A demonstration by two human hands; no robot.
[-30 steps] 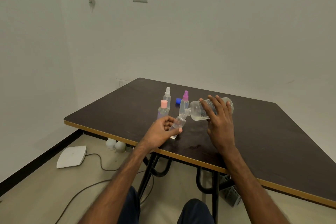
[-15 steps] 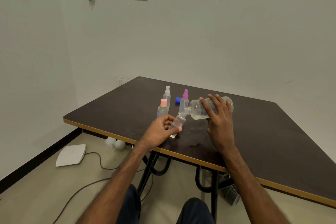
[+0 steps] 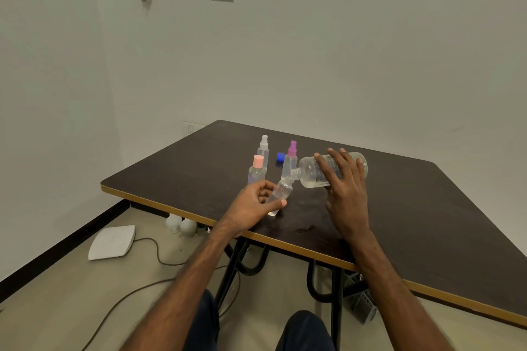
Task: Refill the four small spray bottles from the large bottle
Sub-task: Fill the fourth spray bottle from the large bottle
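Over the dark brown worktop at frame centre, the right grip clasps the large clear plastic bottle sideways. Its mouth touches the small uncapped clear bottle, held tilted in the left grip. Three capped small spray bottles and a blue cap sit just above.

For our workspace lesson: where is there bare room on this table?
Free: dark brown tabletop right of the right hand gripping the large clear bottle, out to its edges. Crowded: the three capped small spray bottles and blue cap beyond the left hand.
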